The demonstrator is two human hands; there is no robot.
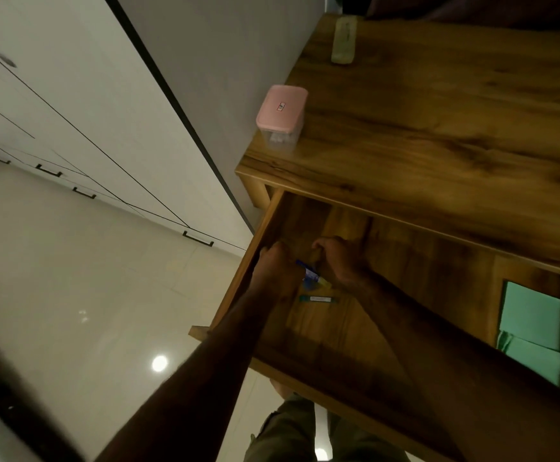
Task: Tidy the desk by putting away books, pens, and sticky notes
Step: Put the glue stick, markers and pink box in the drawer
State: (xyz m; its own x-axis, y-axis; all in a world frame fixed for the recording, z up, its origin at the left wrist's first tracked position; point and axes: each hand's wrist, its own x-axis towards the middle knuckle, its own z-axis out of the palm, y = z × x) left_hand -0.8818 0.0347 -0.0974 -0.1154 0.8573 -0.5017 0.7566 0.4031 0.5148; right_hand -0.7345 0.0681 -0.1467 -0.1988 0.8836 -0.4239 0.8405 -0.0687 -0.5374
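Observation:
Both hands reach into the open wooden drawer [305,331] under the desk top [438,128]. A blue and white pen [309,273] with a yellow end lies between them. My right hand [340,261] is curled over it, fingers bent down at the pen's blue tip. My left hand [277,271] is beside the drawer's left wall with curled fingers; what it holds is hidden. A green marker [318,299] lies loose on the drawer floor just below the hands. Green sticky notes [531,315] lie in the drawer's right part.
A pink-lidded clear box [282,118] stands at the desk's left corner. A pale flat case [343,40] lies at the far edge. White cabinets with black handles [198,238] and a glossy tiled floor [88,278] are to the left.

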